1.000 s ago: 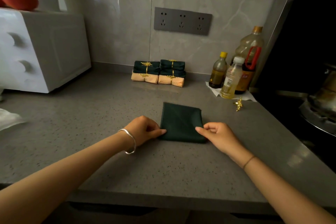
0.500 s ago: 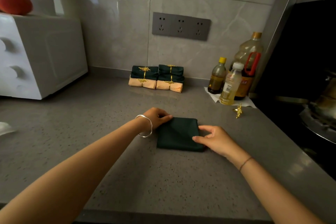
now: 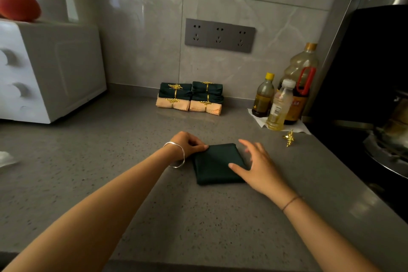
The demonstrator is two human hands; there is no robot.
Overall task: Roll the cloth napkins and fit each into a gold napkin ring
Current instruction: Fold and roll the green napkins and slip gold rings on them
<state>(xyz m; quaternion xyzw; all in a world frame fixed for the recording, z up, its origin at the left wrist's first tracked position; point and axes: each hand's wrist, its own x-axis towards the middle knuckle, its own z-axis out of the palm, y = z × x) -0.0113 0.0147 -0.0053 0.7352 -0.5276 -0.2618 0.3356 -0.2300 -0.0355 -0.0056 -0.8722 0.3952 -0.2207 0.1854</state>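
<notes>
A folded dark green napkin (image 3: pixel 215 164) lies flat on the grey counter (image 3: pixel 132 172). My left hand (image 3: pixel 187 143) pinches its far left corner with curled fingers. My right hand (image 3: pixel 256 165) rests on the napkin's right edge, fingers spread and thumb on the cloth. A loose gold leaf napkin ring (image 3: pixel 289 137) lies on the counter to the right, beyond my right hand. Against the back wall sits a stack of rolled napkins (image 3: pixel 191 98), green above peach, each in a gold ring.
Three oil bottles (image 3: pixel 282 104) stand on a paper towel at the back right. A black stove with a pan (image 3: pixel 388 139) borders the counter on the right. A white appliance (image 3: pixel 48 68) with a red fruit on top fills the back left.
My left hand moved from the napkin's near left corner to its far left corner. My right hand opened and spread along the right edge. The napkin shifted slightly.
</notes>
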